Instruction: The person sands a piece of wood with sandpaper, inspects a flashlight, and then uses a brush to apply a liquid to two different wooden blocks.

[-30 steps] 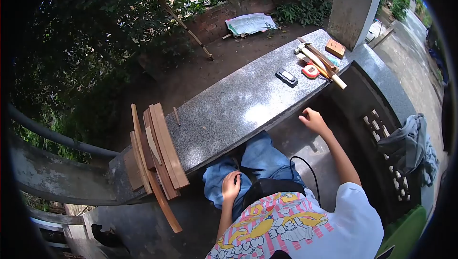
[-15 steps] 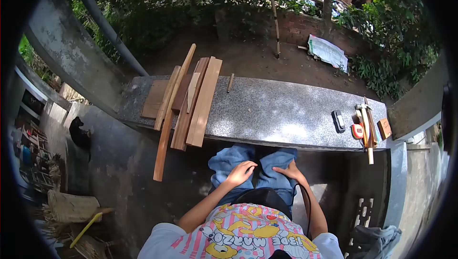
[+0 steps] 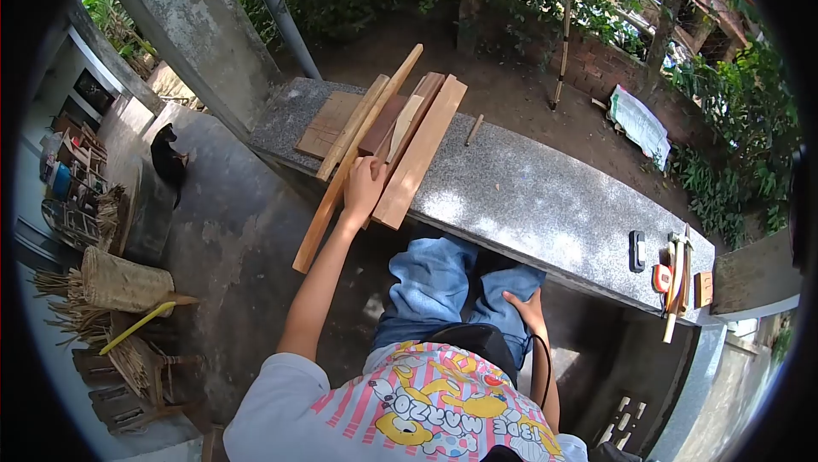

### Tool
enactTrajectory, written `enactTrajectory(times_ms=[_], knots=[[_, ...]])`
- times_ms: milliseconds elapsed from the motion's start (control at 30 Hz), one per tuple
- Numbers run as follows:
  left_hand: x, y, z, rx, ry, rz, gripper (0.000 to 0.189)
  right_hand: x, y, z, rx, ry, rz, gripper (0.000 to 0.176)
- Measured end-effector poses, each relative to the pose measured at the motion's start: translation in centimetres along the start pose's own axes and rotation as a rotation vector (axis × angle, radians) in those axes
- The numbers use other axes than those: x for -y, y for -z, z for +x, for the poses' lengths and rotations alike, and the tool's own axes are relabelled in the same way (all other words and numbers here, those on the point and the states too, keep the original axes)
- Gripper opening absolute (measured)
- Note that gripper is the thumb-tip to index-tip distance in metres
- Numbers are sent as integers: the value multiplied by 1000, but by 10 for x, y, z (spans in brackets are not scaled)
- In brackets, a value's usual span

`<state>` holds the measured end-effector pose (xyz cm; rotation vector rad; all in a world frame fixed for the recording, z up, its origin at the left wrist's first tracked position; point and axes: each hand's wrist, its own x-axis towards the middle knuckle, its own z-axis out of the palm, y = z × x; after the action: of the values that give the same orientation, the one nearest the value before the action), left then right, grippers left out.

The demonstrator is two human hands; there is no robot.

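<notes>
My left hand (image 3: pixel 365 185) reaches onto the stack of wooden boards at the left of the stone bench, its fingers bent over the near part of a dark reddish board (image 3: pixel 381 128). Whether it grips the board cannot be made out. A wide light brown plank (image 3: pixel 421 152) lies just right of that hand, and a long narrow stick (image 3: pixel 377 132) passes on its left. A small pale wedge-shaped piece (image 3: pixel 404 127) rests on the boards. My right hand (image 3: pixel 526 307) lies on the right knee of my jeans, fingers apart, holding nothing.
The stone bench (image 3: pixel 528 198) spans the front. At its right end are a black-and-white object (image 3: pixel 637 251), a tape measure (image 3: pixel 661 278), a hammer and other tools, and an orange block (image 3: pixel 703 289). A dog (image 3: pixel 169 155) is on the floor at left, near a woven roll (image 3: pixel 126 281).
My left hand has left my lap and moved forward and left onto the boards. The view has turned to the left. My right hand remains on the knee.
</notes>
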<state>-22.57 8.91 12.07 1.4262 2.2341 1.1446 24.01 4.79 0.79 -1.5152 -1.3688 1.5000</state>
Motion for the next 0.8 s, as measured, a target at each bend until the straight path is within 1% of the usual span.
enactTrajectory(times_ms=[33, 100, 133, 200, 233, 267, 300, 333, 367, 400, 467, 533, 567, 600, 633, 667, 700, 733, 800], knots=[[-4, -2, 13, -1, 3, 0, 39, -4, 0, 2, 4, 15, 7, 85], [-12, -9, 34, 73, -10, 285, 36, -10, 2, 4, 5, 7, 2, 86], [-6, -19, 40, 83, -11, 287, 36, -14, 4, 4, 2, 0, 0, 87], [10, -47, 51, -172, -126, 620, 40, -20, 5, 3, -29, 6, -24, 85], [16, -53, 54, -284, -217, 682, 44, -14, 5, -2, -21, -1, 11, 84], [23, -56, 58, -274, -228, 673, 44, -7, 5, -6, -15, -7, 47, 83], [19, -52, 59, -157, -254, 644, 43, -1, 3, -11, -55, -11, 84, 79], [11, -47, 60, -39, -279, 616, 42, -4, 5, -12, -70, -14, 86, 79], [-9, -34, 50, -3, -284, 542, 37, -9, 6, -12, -80, 15, 69, 79], [-25, -23, 40, 5, -294, 535, 37, -11, 7, -11, -89, 44, 51, 78], [-48, -8, 21, -52, -255, 377, 37, -3, 11, -13, -76, 44, 69, 78], [-63, -8, -4, -31, -306, 351, 37, 2, 11, -12, -59, 41, 88, 78], [-68, -13, -18, -19, -342, 329, 36, 2, 11, -11, -37, 33, 111, 79], [-73, -25, -33, 13, -377, 231, 34, 1, 11, -10, -14, 25, 132, 80], [-83, -36, -54, 13, -417, 219, 31, -3, 10, -10, -18, 21, 129, 80], [-80, -56, -71, 110, -387, 146, 30, -6, 8, -8, -47, 15, 91, 81], [-89, -65, -86, 156, -417, 88, 30, -10, 7, -4, -76, 11, 53, 83], [-88, -85, -97, 169, -427, 128, 29, -16, 6, -1, -80, 15, 55, 83], [-92, -108, -115, 227, -409, -12, 28, -26, 3, 3, -53, 5, 80, 87]])
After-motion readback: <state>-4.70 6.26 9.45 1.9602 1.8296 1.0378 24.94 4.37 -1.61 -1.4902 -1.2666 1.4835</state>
